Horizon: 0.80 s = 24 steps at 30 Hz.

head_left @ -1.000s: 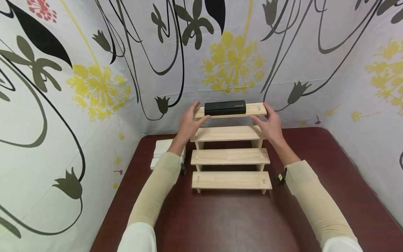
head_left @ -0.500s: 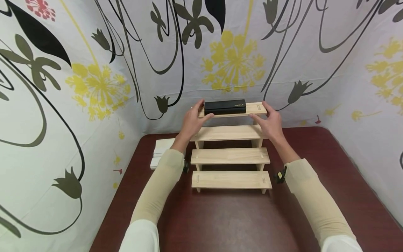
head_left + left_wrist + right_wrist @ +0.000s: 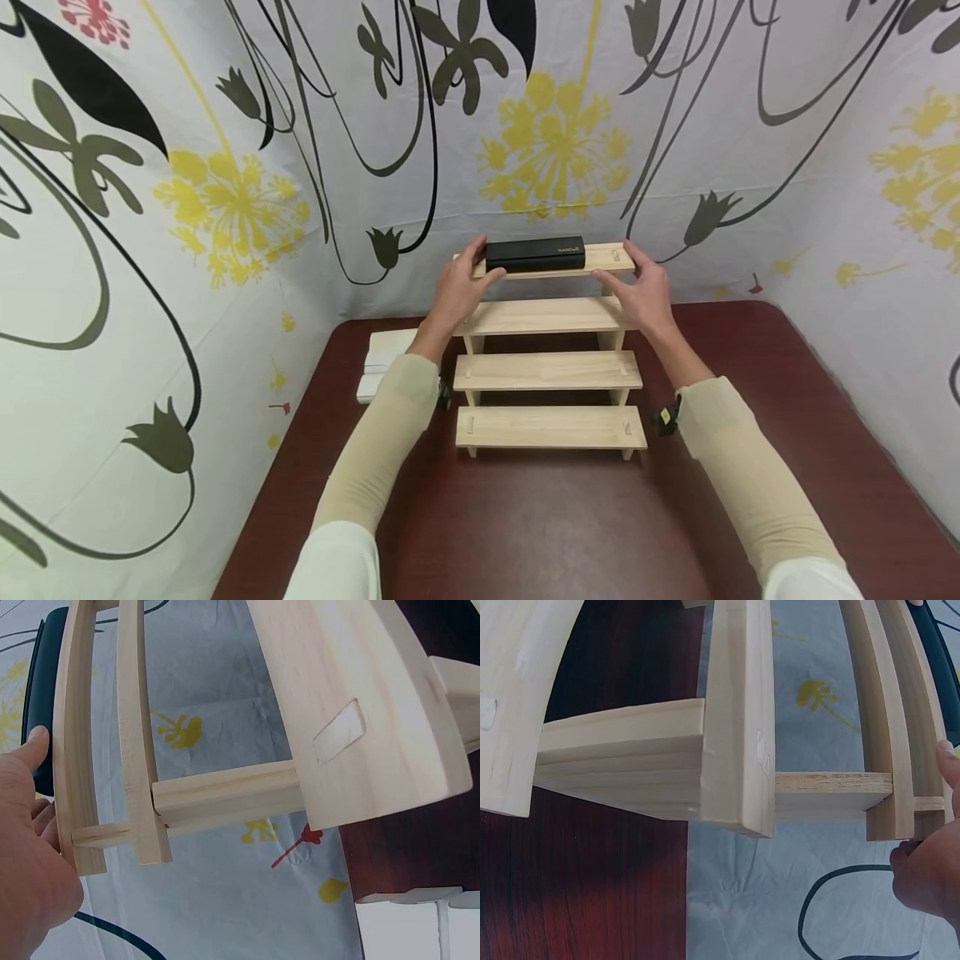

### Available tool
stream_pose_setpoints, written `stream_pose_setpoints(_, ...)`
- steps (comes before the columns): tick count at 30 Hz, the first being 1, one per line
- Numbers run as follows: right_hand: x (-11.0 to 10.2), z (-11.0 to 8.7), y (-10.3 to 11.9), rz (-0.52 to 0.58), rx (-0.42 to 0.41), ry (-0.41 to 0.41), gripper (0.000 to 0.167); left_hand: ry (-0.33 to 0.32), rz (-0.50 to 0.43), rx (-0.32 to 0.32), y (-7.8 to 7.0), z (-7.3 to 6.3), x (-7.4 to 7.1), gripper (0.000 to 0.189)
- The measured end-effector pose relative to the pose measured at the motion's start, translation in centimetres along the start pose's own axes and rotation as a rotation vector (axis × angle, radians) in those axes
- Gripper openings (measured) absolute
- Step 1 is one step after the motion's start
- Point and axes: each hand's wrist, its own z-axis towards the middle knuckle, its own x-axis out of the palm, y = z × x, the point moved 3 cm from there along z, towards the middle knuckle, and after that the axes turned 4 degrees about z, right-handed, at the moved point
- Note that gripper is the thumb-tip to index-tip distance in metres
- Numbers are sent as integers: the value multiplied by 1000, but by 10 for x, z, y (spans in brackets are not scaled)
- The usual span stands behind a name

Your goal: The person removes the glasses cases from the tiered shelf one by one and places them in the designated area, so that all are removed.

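A pale wooden step rack point(image 3: 551, 371) with several narrow shelves stands at the back of the table. On its top shelf point(image 3: 602, 259) lies a long black case point(image 3: 536, 254), left of the middle. My left hand point(image 3: 459, 287) grips the left end of that shelf, fingers behind and thumb in front. In the left wrist view, the left thumb point(image 3: 37, 740) reaches onto the dark case point(image 3: 49, 682). At the opposite end, my right hand point(image 3: 647, 293) holds the shelf the same way, its thumb clear of the case. The right wrist view has the right hand point(image 3: 930, 874) around the shelf end.
White flat blocks or boxes point(image 3: 386, 348) lie on the table left of the rack, partly behind the left forearm. The dark red table point(image 3: 555, 533) extends in front of the rack. A patterned cloth point(image 3: 337, 192) hangs behind and along both sides.
My left hand has shifted slightly right along the top shelf, its thumb now at the case's left corner. The right hand, the case and the rack stay nearly where they were.
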Motion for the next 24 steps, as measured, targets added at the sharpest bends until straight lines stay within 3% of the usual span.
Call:
stream_pose_setpoints(10, 0, -1, 1, 5, -6, -1, 83, -21, 16, 45, 0, 0, -1, 74)
stream_pose_setpoints(24, 1, -1, 1, -5, 17, 9, 85, -80, 23, 112, 0, -11, -3, 72)
